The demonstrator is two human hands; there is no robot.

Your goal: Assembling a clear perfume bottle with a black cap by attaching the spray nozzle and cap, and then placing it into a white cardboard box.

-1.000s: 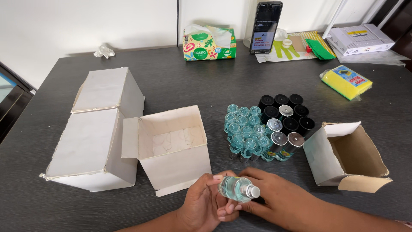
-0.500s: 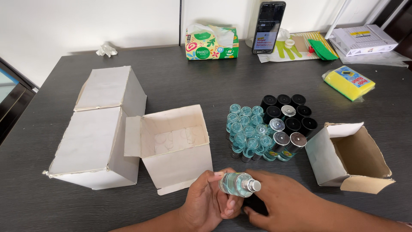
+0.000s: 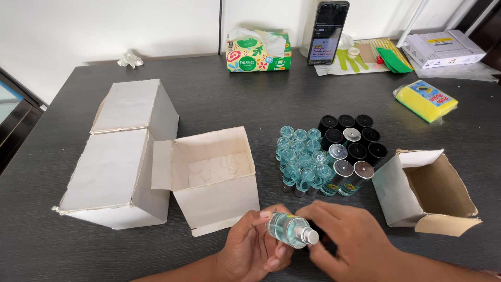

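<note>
Left hand: the left hand (image 3: pixel 250 249) sits at the near edge of the table, fingers curled and clamped round the body of a small clear bottle (image 3: pixel 287 229) of pale blue-green liquid.
Right hand: the right hand (image 3: pixel 348 243) lies just right of the bottle, fingers bent in toward its silver neck. Contact at the tip appears likely. Something dark sits under the fingers; whether they grip it cannot be told.
Bottle position: held above the dark table (image 3: pixel 219 104), near centre, between the two hands.
Bottle axis: long axis runs left to right, tilted slightly toward the near side, base in the left palm, neck pointing right at the right hand.
Nearer hand: the left carries the body; the right is nearer the neck end.
Bottle cluster: uncapped bottles (image 3: pixel 301 159) stand upright just beyond the hands, touching one another.
Capped group: black-topped and silver-topped bottles (image 3: pixel 352 143) stand directly right of that cluster.
Open box, centre: white carton (image 3: pixel 211 180), mouth up, left of the cluster.
Open box, right: small carton (image 3: pixel 428 190) lying on its side, mouth facing right.
Closed boxes: two white cartons (image 3: pixel 122 151) at far left.
</note>
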